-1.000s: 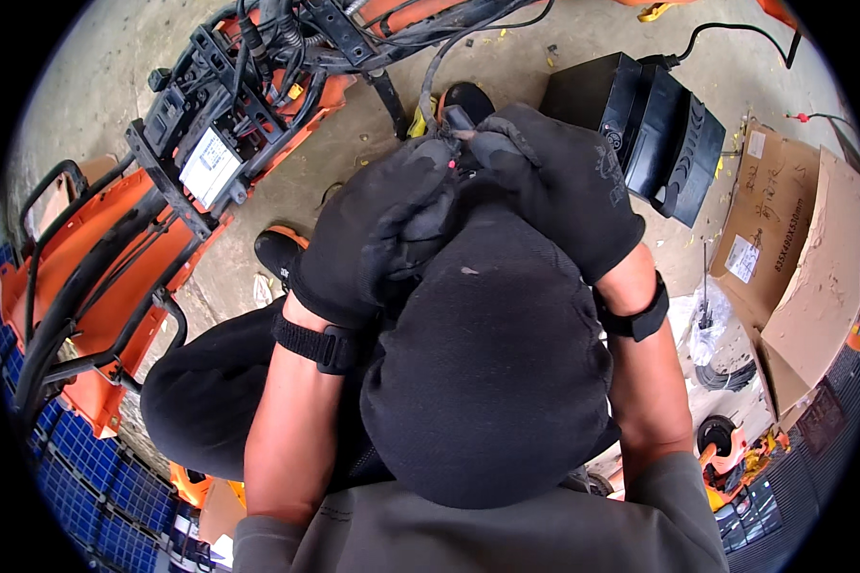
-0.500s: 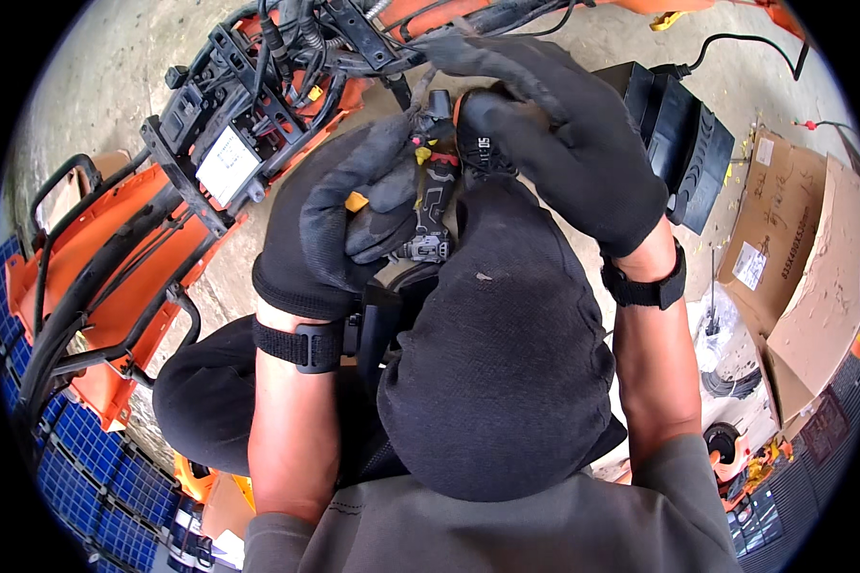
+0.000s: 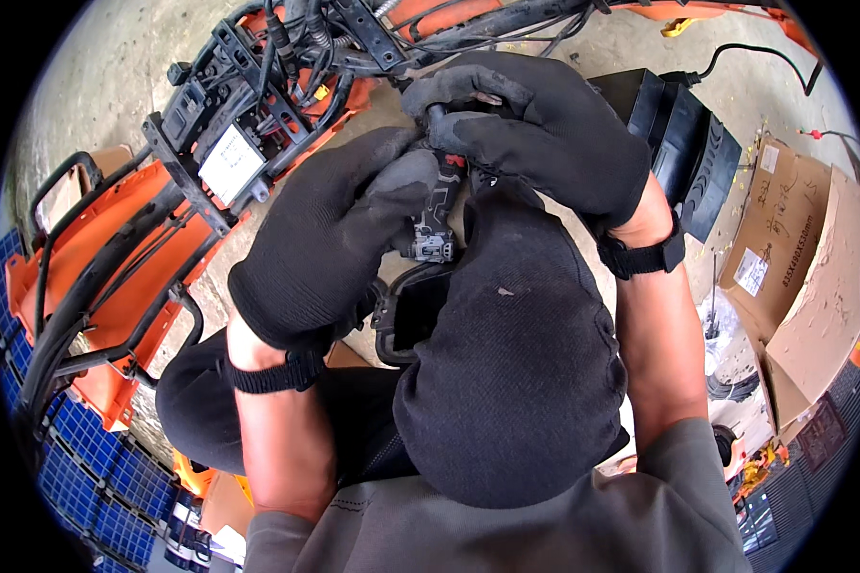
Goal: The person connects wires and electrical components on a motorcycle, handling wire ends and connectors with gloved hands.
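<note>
Both my hands wear black work gloves and meet above the floor, close to the orange machine. My right hand (image 3: 554, 134) is closed, with thumb and fingers around a small dark cylindrical piece (image 3: 437, 115); most of it is covered. Just below it, my left hand (image 3: 339, 224) is closed too, its fingertips pressed together. What they pinch is hidden. Under the hands lies a black and grey power tool (image 3: 437, 210) with a red patch, beside my dark-clothed knee (image 3: 511, 353).
To the left stands an orange machine body (image 3: 143, 277) with a black tube frame and bundled wires. A black box-shaped unit (image 3: 683, 153) with a cable is at right, near an open cardboard box (image 3: 774, 239). A black open case (image 3: 416, 310) sits by my knee.
My right hand has come down and left and closed on the dark cylindrical piece. My left hand has turned, showing its back, and its wrist has shifted left.
</note>
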Demonstrator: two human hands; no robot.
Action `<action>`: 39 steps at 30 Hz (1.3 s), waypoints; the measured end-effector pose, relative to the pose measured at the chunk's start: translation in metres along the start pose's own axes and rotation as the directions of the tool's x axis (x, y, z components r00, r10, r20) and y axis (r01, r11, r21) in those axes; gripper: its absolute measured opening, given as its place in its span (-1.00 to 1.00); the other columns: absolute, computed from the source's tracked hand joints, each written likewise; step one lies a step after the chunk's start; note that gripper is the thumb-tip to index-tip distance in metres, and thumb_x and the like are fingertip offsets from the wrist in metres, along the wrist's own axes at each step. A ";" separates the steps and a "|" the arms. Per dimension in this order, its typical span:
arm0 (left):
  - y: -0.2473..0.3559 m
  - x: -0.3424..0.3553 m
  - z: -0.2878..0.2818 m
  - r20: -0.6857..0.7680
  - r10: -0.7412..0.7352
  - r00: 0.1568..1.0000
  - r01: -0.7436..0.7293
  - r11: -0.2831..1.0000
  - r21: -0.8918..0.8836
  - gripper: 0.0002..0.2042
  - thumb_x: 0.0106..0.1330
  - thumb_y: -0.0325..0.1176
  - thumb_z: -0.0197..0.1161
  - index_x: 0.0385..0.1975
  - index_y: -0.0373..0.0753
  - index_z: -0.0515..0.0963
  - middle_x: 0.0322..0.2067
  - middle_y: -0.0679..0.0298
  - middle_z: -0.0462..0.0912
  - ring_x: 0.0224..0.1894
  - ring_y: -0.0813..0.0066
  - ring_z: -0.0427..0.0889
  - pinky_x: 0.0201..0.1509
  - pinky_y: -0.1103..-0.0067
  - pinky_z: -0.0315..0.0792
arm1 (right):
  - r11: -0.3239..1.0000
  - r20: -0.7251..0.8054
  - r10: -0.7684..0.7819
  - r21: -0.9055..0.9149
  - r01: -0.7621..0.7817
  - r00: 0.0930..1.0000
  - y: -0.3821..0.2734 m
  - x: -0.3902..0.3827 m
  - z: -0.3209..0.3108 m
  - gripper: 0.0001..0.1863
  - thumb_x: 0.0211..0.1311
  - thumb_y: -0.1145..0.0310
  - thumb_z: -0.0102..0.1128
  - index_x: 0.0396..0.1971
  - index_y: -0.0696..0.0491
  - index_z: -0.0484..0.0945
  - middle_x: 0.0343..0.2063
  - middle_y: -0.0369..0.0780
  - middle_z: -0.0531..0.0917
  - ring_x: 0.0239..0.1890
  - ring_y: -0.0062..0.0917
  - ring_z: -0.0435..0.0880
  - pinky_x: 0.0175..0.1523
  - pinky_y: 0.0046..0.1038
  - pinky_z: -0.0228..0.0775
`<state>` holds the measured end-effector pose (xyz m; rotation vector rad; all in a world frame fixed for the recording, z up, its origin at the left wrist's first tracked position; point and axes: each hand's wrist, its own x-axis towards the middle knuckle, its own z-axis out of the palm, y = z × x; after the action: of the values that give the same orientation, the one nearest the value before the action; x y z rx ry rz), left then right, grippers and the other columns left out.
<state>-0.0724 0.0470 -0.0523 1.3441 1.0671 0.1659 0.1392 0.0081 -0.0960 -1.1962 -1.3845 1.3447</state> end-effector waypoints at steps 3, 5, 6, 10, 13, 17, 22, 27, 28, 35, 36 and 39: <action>-0.007 0.000 -0.003 -0.007 0.313 0.950 -0.295 0.903 0.313 -0.68 0.24 -0.42 0.16 -0.02 -0.38 0.54 -0.11 0.00 0.63 -0.14 0.36 0.66 -0.06 0.47 0.53 | 0.988 0.030 0.004 0.153 -0.008 1.000 0.004 0.003 -0.002 -0.69 0.26 0.23 0.22 -0.09 0.09 0.63 -0.26 -0.18 0.68 -0.20 -0.52 0.66 -0.06 -0.46 0.49; -0.023 0.006 -0.011 0.063 0.499 0.864 -0.479 0.780 0.403 -0.70 0.26 -0.41 0.15 -0.04 -0.37 0.55 -0.19 0.08 0.58 -0.22 0.43 0.60 -0.16 0.52 0.47 | 0.972 0.064 -0.042 0.235 0.026 0.997 0.010 0.007 -0.008 -0.69 0.31 0.20 0.17 -0.10 0.09 0.62 -0.27 -0.18 0.68 -0.20 -0.50 0.66 -0.05 -0.46 0.48; -0.025 0.007 -0.013 0.070 0.494 0.867 -0.482 0.793 0.373 -0.70 0.28 -0.38 0.14 -0.04 -0.38 0.55 -0.26 0.16 0.54 -0.30 0.49 0.54 -0.24 0.56 0.41 | 0.992 0.090 -0.066 0.116 0.055 0.994 0.010 0.010 -0.010 -0.66 0.36 0.15 0.10 -0.06 0.08 0.61 -0.24 -0.18 0.68 -0.18 -0.48 0.67 -0.04 -0.47 0.48; -0.026 0.009 -0.013 0.018 0.026 1.000 -0.025 0.999 -0.039 -0.62 0.34 -0.18 0.08 -0.07 -0.40 0.54 -0.61 0.50 0.28 -0.58 0.73 0.19 -0.51 0.69 0.07 | 0.982 0.110 -0.181 0.066 0.175 0.977 0.010 0.016 -0.011 -0.64 0.40 0.15 0.05 -0.03 0.10 0.58 -0.22 -0.21 0.66 -0.16 -0.51 0.64 -0.04 -0.52 0.45; -0.031 0.015 -0.018 0.050 0.082 0.995 -0.081 0.996 -0.028 -0.61 0.35 -0.16 0.07 -0.10 -0.41 0.55 -0.61 0.49 0.33 -0.57 0.75 0.18 -0.50 0.70 0.04 | 0.918 0.170 -0.365 -0.095 0.384 0.915 0.011 0.027 -0.016 -0.63 0.41 0.16 0.04 -0.01 0.13 0.56 -0.22 -0.25 0.65 -0.18 -0.63 0.59 -0.08 -0.56 0.44; -0.012 0.017 -0.010 0.046 0.001 0.999 0.010 0.971 -0.238 -0.68 0.24 -0.29 0.13 -0.13 -0.41 0.57 -0.48 0.36 0.57 -0.50 0.70 0.36 -0.42 0.71 0.23 | 0.999 0.197 -0.042 0.001 0.043 0.979 -0.006 0.027 -0.012 -0.63 0.36 0.11 0.10 -0.08 0.10 0.61 -0.34 -0.21 0.67 -0.31 -0.60 0.61 -0.19 -0.49 0.47; 0.000 0.017 -0.006 0.100 0.156 0.983 -0.153 0.988 -0.034 -0.72 0.08 -0.45 0.30 -0.17 -0.35 0.61 -0.34 0.16 0.69 -0.30 0.51 0.64 -0.17 0.59 0.48 | 0.997 0.123 0.010 -0.080 0.000 0.992 -0.009 0.021 -0.008 -0.61 0.34 0.06 0.12 -0.16 0.10 0.62 -0.43 -0.24 0.65 -0.40 -0.59 0.58 -0.28 -0.49 0.44; 0.006 0.011 0.000 0.030 0.244 0.969 -0.246 0.957 0.155 -0.70 0.07 -0.47 0.20 -0.16 -0.35 0.59 -0.30 0.21 0.68 -0.26 0.46 0.63 -0.10 0.55 0.47 | 0.929 0.213 0.140 -0.366 -0.054 0.967 -0.021 0.022 -0.009 -0.76 0.30 0.23 0.20 -0.23 0.11 0.55 -0.55 -0.38 0.48 -0.46 -0.75 0.44 -0.33 -0.62 0.33; 0.006 0.010 0.000 0.014 0.281 0.960 -0.279 0.946 0.166 -0.73 0.07 -0.45 0.24 -0.20 -0.36 0.60 -0.34 0.17 0.68 -0.29 0.43 0.65 -0.13 0.54 0.48 | 0.928 0.193 0.117 -0.372 -0.038 0.974 -0.021 0.022 -0.008 -0.76 0.29 0.23 0.21 -0.25 0.11 0.55 -0.54 -0.37 0.49 -0.45 -0.74 0.44 -0.33 -0.62 0.33; 0.010 0.009 0.003 0.034 0.377 0.925 -0.371 0.885 0.282 -0.69 0.09 -0.38 0.30 -0.17 -0.35 0.59 -0.35 0.07 0.69 -0.35 0.31 0.69 -0.20 0.50 0.50 | 0.976 -0.025 -0.133 -0.177 0.126 0.991 -0.011 0.015 0.000 -0.70 0.27 0.18 0.19 -0.30 0.16 0.56 -0.51 -0.19 0.57 -0.46 -0.52 0.51 -0.31 -0.46 0.36; 0.010 0.009 0.003 0.022 0.410 0.912 -0.398 0.869 0.294 -0.69 0.09 -0.37 0.31 -0.16 -0.35 0.59 -0.34 0.07 0.69 -0.34 0.30 0.69 -0.20 0.50 0.50 | 0.987 -0.050 -0.118 -0.115 0.112 0.992 -0.011 0.015 0.001 -0.66 0.27 0.14 0.17 -0.30 0.17 0.57 -0.49 -0.10 0.61 -0.45 -0.41 0.57 -0.30 -0.39 0.39; 0.008 0.009 0.007 -0.020 0.455 0.890 -0.432 0.857 0.280 -0.69 0.10 -0.37 0.33 -0.16 -0.35 0.58 -0.33 0.08 0.69 -0.33 0.29 0.69 -0.19 0.50 0.50 | 0.998 0.008 -0.035 -0.045 0.035 0.999 -0.012 0.014 -0.004 -0.69 0.28 0.18 0.16 -0.27 0.17 0.59 -0.46 -0.15 0.63 -0.44 -0.44 0.58 -0.28 -0.42 0.41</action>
<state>-0.0585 0.0502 -0.0513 1.8376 0.8519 0.4386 0.1396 0.0225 -0.0842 -1.1925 -1.4412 1.3002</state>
